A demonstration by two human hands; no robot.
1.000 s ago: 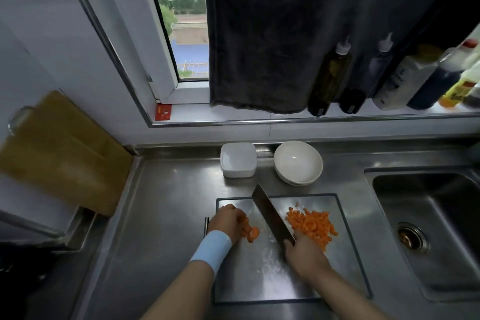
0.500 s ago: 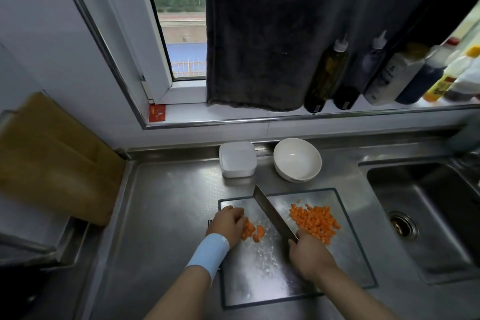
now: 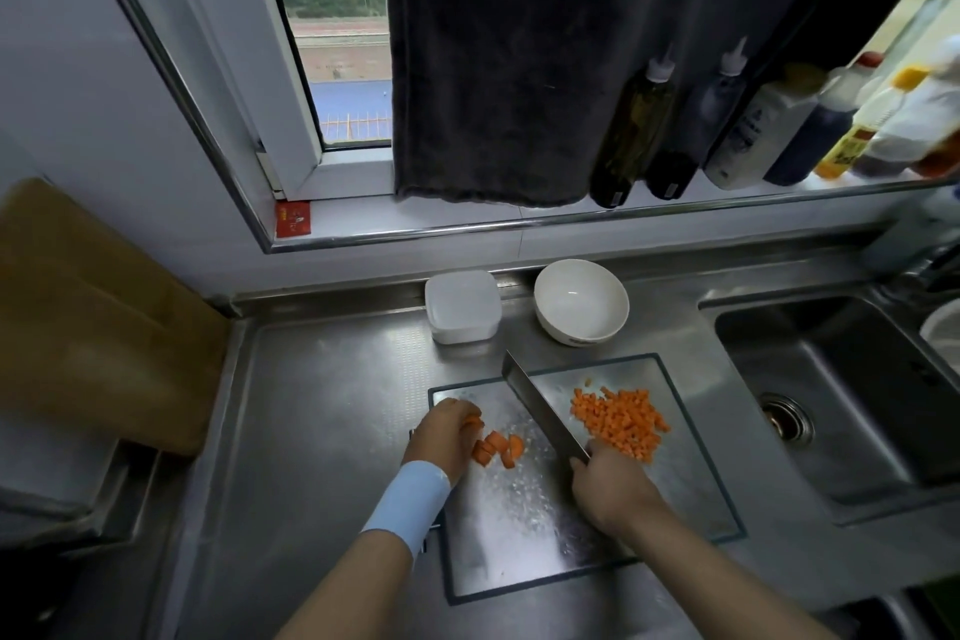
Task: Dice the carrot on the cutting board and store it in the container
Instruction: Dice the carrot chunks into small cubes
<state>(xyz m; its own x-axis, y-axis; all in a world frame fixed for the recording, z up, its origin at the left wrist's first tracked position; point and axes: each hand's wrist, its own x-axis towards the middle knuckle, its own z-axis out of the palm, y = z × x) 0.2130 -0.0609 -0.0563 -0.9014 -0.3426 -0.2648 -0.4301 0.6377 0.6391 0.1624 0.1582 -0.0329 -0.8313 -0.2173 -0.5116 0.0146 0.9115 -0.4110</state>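
My right hand (image 3: pixel 610 483) grips the knife (image 3: pixel 543 411), its handle hidden in my fist. My left hand (image 3: pixel 444 437) curls over carrot chunks (image 3: pixel 498 447) by the cutting board's (image 3: pixel 696 483) left edge, seemingly pinching one. The diced pile (image 3: pixel 621 418) lies near its far right corner.

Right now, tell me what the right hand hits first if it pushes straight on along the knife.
Likely the container: the right hand grips the knife, whose tip aims straight at it. Height above the counter is unclear.

Stainless counter (image 3: pixel 322 405). Cutting board (image 3: pixel 524 509) lies flat toward the near edge. Behind it stand a white container (image 3: pixel 462 307) and a white bowl (image 3: pixel 581 301), near each other.
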